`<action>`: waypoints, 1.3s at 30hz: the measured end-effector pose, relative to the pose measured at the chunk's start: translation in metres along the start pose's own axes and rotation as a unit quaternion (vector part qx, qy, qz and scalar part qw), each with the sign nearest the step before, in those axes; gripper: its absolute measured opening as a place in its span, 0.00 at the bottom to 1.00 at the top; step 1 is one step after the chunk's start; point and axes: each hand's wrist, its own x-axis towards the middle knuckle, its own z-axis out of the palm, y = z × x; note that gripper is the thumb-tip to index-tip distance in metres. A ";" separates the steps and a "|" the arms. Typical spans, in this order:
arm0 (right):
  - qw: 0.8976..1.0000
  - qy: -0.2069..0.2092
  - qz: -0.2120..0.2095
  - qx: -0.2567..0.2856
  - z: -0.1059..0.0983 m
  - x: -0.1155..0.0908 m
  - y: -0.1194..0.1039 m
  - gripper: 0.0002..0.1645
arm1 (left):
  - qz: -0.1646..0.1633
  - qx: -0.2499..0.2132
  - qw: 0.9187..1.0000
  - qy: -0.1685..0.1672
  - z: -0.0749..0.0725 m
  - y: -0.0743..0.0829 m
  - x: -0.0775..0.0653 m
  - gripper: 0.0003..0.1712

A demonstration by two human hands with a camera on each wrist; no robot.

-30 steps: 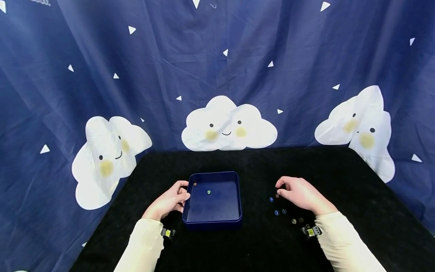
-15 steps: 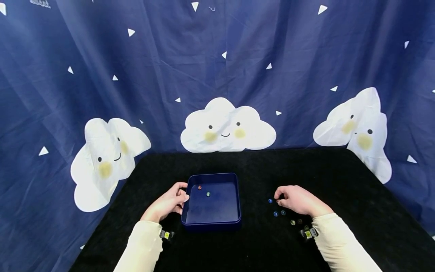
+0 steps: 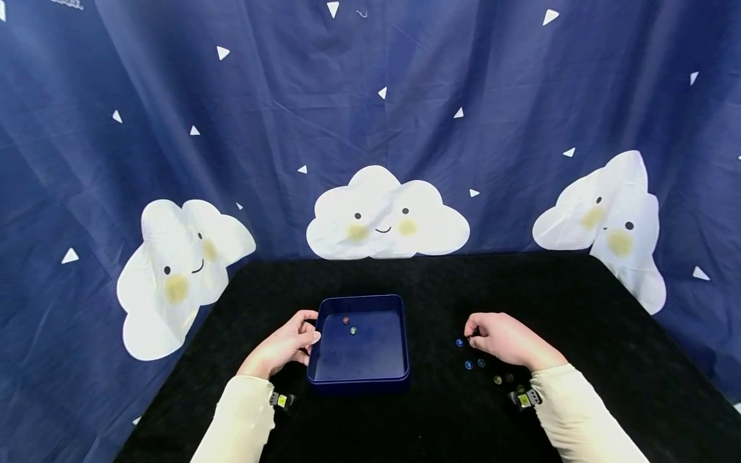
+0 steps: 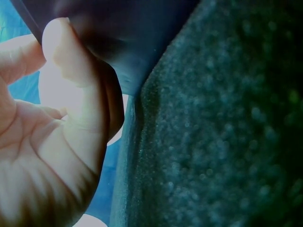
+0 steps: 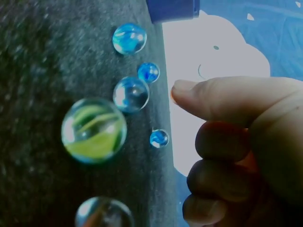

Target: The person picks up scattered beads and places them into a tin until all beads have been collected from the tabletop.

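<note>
My left hand [image 3: 282, 347] grips the left side of a dark blue square tray [image 3: 361, 386]; in the left wrist view the thumb [image 4: 71, 61] presses against its wall. Inside the tray lie a reddish marble [image 3: 346, 320] and a green marble [image 3: 353, 330], close together. Off to the right, my right hand [image 3: 512, 341] pinches a small reddish-brown marble [image 3: 469, 339] between thumb and forefinger, mostly covered by the fingertips. A blue marble [image 3: 459, 343] sits just left of those fingertips. In the right wrist view only an orange glint shows beyond the thumb tip [image 5: 184, 91].
Nearer me on the black cloth [image 3: 440, 418] are two more blue marbles [image 3: 468, 365] and a yellow-green marble [image 5: 93, 131], with darker clear marbles [image 5: 105, 213] beside it. A blue curtain [image 3: 498, 128] with white clouds hangs behind the table.
My right hand has come down toward me and closed its fingertips on the reddish-brown marble, then shifted slightly left. In the tray, the reddish marble has rolled right toward the green one.
</note>
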 end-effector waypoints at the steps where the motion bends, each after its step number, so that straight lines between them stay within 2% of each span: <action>1: 1.000 0.003 -0.002 0.001 0.000 0.000 -0.001 0.09 | 0.000 -0.001 1.000 -0.001 0.000 0.000 0.000 0.31; 11: 0.999 0.029 -0.033 -0.006 -0.002 0.002 -0.014 0.07 | 0.010 0.000 1.000 -0.003 -0.001 0.004 0.001 0.32; 16: 0.999 0.038 -0.037 -0.001 -0.002 0.000 -0.025 0.08 | 0.009 -0.002 1.000 -0.009 0.000 0.000 0.001 0.32; 30: 0.998 0.028 -0.058 0.004 0.010 0.003 -0.051 0.09 | 0.001 0.004 1.000 -0.007 0.000 -0.001 0.003 0.31; 39: 0.995 0.041 -0.086 0.015 0.023 0.010 -0.073 0.10 | 0.001 -0.002 1.000 -0.010 0.000 0.000 0.000 0.32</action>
